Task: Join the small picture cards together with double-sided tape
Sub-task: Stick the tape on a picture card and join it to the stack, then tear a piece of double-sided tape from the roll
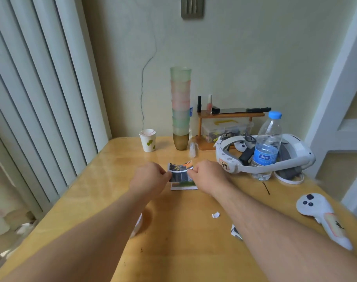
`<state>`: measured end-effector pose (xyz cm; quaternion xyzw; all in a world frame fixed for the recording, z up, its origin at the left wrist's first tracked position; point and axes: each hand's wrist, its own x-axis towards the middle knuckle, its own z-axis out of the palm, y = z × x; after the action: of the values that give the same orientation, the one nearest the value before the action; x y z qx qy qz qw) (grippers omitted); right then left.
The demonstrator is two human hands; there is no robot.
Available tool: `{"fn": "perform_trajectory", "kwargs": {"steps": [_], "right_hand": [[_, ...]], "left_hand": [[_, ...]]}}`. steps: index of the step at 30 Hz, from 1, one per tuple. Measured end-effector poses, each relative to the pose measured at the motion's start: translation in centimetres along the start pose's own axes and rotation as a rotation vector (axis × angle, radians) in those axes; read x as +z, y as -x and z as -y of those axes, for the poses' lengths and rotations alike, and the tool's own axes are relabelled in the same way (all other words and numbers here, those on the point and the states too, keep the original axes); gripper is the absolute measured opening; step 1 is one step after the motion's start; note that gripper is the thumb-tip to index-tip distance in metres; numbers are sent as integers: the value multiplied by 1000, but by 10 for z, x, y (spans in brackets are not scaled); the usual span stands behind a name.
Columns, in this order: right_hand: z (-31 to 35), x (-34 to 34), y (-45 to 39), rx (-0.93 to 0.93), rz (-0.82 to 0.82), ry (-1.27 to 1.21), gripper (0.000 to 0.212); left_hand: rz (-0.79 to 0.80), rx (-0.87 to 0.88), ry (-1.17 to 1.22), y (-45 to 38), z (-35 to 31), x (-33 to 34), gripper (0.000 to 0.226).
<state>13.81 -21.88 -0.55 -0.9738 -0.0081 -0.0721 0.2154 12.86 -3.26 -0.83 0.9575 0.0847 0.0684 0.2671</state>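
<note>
Two small picture cards (180,172) are held up just above the wooden table (116,171) at its middle, one overlapping the other along a white border. My left hand (150,178) pinches their left edge and my right hand (206,176) pinches their right edge. Another card (183,187) with a white border and green picture lies flat on the table right under them. The double-sided tape roll (137,224) is mostly hidden under my left forearm. A torn white scrap (215,215) lies near my right forearm, and a further card (235,232) peeks out beside it.
A paper cup (148,140) and a tall stack of coloured cups (180,108) stand at the back. A headset (263,155), water bottle (266,145) and small wooden shelf (230,116) crowd the back right. A white controller (324,216) lies at the right edge. Blinds run along the left.
</note>
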Motion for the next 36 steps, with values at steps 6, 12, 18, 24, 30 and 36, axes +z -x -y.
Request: {"fn": "perform_trajectory", "kwargs": {"steps": [6,12,18,24,30,36], "right_hand": [[-5,21,-9,84,48,44,38],[-5,23,2,69,-23,88,29],[-5,3,37,-9,1,-42,27],[-2,-10,110,-58,114,-233,15],[-1,9,158,-113,47,-381,11],[2,7,164,-303,-78,-493,18]], "left_hand": [[54,-51,-163,-11,5,14,27],[13,-25,-237,-8,8,14,33],[16,197,-140,25,15,-30,39],[392,255,-122,91,61,-99,18],[430,302,-282,120,85,-92,59],[213,465,222,137,56,-52,63]]}}
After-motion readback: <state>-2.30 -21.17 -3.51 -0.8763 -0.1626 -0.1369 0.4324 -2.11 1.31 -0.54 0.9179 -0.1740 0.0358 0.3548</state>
